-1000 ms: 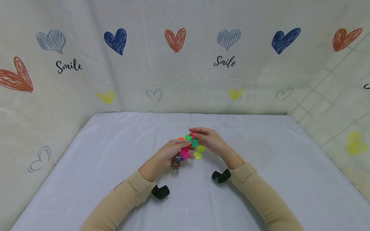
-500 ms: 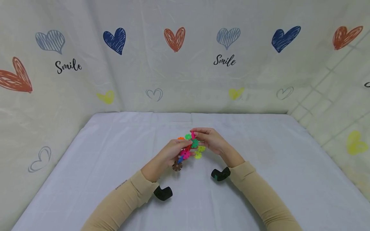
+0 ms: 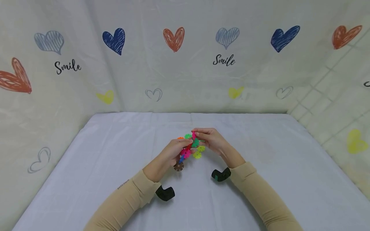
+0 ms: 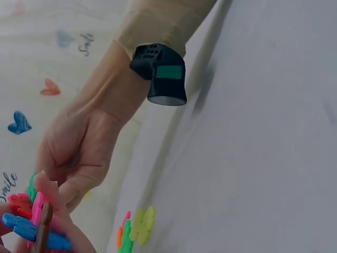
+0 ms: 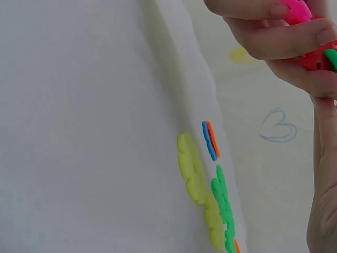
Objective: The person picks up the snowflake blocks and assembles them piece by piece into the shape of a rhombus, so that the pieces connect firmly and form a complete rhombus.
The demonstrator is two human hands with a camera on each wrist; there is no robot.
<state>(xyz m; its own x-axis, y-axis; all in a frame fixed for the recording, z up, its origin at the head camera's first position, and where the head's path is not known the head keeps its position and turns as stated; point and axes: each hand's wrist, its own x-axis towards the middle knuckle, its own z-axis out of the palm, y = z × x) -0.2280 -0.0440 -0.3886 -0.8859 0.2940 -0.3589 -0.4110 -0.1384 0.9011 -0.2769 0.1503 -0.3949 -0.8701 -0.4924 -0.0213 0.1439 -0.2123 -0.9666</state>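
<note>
My left hand (image 3: pixel 171 150) grips a joined cluster of notched plastic snowflake discs. A brown disc (image 3: pixel 179 166) hangs at its lower end, with a blue disc (image 4: pixel 23 227) and a larger pink disc (image 3: pixel 186 153) beside it. Red disc (image 4: pixel 20 204) and dark green disc (image 3: pixel 195 143) sit further along, partly behind the fingers. Close to the green one, my right hand (image 3: pixel 213 138) pinches a small pink disc (image 3: pixel 194 134) between thumb and finger. Whether that disc touches the cluster cannot be told, since fingers cover the spot.
Loose discs lie on the white-covered table (image 3: pixel 245 199) behind and beside the hands: yellow discs (image 5: pixel 192 171), light green discs (image 5: pixel 224 203), a blue disc (image 5: pixel 209 140) and an orange disc (image 3: pixel 180 138). Black camera mounts (image 3: pixel 165 193) hang under both wrists. A heart-printed curtain (image 3: pixel 190 73) stands behind.
My left hand has shifted slightly right with the cluster, its brown disc now turned flatter to view. The right hand keeps nearly the same place, still pinching the pink disc.
</note>
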